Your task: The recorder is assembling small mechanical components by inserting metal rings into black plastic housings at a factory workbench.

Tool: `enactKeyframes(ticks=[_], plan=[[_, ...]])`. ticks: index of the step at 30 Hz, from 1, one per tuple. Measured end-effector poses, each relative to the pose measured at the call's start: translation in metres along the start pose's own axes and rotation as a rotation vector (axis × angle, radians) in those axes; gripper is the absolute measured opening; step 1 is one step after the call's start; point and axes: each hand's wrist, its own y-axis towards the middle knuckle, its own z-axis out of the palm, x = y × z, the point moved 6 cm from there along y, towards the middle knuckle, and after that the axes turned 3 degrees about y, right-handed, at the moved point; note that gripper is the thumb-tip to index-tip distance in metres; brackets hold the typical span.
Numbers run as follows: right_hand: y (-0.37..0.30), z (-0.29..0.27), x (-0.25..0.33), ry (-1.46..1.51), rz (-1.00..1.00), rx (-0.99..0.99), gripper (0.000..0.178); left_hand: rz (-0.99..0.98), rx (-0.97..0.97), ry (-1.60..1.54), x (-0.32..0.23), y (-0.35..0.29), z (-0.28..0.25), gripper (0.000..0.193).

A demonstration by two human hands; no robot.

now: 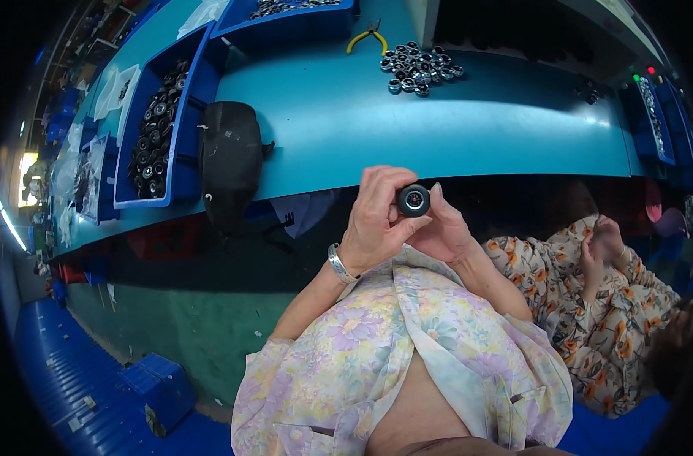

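A small black toy wheel [413, 201] with a silver-ringed hub and a reddish centre is held up just past the table's near edge. My left hand [373, 216] wraps round it from the left, fingers over the top and thumb below. From the right, my right hand [451, 232] grips its side with the thumb raised, its other fingers partly hidden behind. On the table beyond lies a cluster of shiny chrome hub parts [419, 67]. Yellow-handled pliers [368, 38] rest beside that cluster.
A blue bin [170, 201] of black wheels stands left on the turquoise table [316, 129], next to a black pouch [232, 156] at the edge. Another blue bin [286, 30] of metal parts is at the back. A co-worker [605, 319] in an orange-flowered garment sits close on my right.
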Motion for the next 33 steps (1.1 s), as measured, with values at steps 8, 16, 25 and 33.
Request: enactKeyframes(ticks=[8,16,25,33], plan=[[-0.010,-0.029,-0.019,0.002,0.040,-0.220,0.064,-0.069,0.055,-0.116,0.021,-0.012,0.000,0.039],[-0.023,-0.031,-0.038,0.105,0.106,-0.165,0.059,-0.103,-0.185,0.446,0.048,0.021,-0.164,0.042],[-0.019,-0.035,-0.041,-0.129,0.034,-0.173,0.042,0.047,-0.415,0.798,0.068,0.070,-0.224,0.059],[-0.022,-0.032,-0.014,-0.418,0.044,-0.247,0.028,0.026,0.109,0.420,0.104,0.042,-0.009,0.056]])
